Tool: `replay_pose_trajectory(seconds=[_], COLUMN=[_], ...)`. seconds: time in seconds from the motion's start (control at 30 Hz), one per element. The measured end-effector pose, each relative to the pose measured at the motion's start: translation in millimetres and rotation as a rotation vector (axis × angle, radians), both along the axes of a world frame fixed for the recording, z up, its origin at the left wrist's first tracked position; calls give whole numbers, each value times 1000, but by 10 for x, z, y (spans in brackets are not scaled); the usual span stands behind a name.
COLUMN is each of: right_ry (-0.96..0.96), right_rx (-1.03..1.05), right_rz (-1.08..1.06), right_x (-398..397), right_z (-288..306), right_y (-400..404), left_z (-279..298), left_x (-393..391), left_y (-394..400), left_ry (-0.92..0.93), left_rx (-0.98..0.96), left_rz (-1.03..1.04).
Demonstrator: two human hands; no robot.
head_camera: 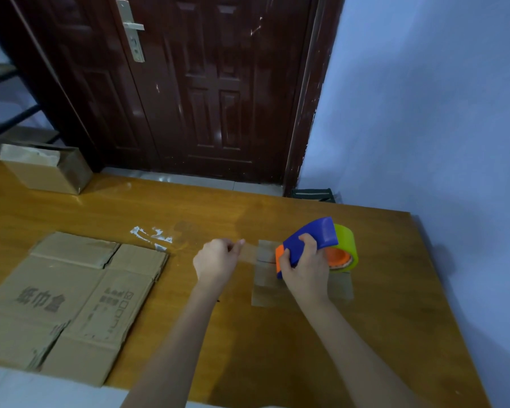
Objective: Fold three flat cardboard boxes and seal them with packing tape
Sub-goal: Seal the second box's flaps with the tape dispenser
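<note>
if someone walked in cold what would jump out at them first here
The bright tape dispenser, blue and orange with a yellow-green roll, gripped by the right hand over a small box at mid-table. The left hand pinches the end of a clear tape strip pulled from it. Next, the flat cardboard at near left, and a folded box at the table's far left corner.

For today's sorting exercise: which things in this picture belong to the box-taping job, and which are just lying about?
Part of the job:
tape dispenser in the right hand
tape end pinched by the left hand
small folded box under the hands
flat cardboard stack

Lying about:
open carton at the table's far left
door
</note>
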State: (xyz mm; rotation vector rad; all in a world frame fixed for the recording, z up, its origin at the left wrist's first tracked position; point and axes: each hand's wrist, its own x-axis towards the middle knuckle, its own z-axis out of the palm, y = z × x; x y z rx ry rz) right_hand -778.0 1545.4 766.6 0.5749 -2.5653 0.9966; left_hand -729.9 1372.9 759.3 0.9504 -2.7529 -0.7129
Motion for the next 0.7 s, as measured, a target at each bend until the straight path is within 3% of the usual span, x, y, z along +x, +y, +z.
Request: replay_pose_trajectory(seconds=[0.23,0.33,0.53,0.7], right_ry=[-74,-29,239,276], right_rx=[-81,-11,167,188], right_rz=[-59,-35,8,6], right_x=[22,27,29,30], right_z=[3,32,85,72], right_y=[36,-16,-122,-119], left_z=[-11,-182,-391,-480], left_x=[-15,21,10,-37], left_y=[-33,-22,92,273], left_ry=[-50,-95,-92,-74], left_rx=[-41,38,181,406], left_rz=[11,41,47,94])
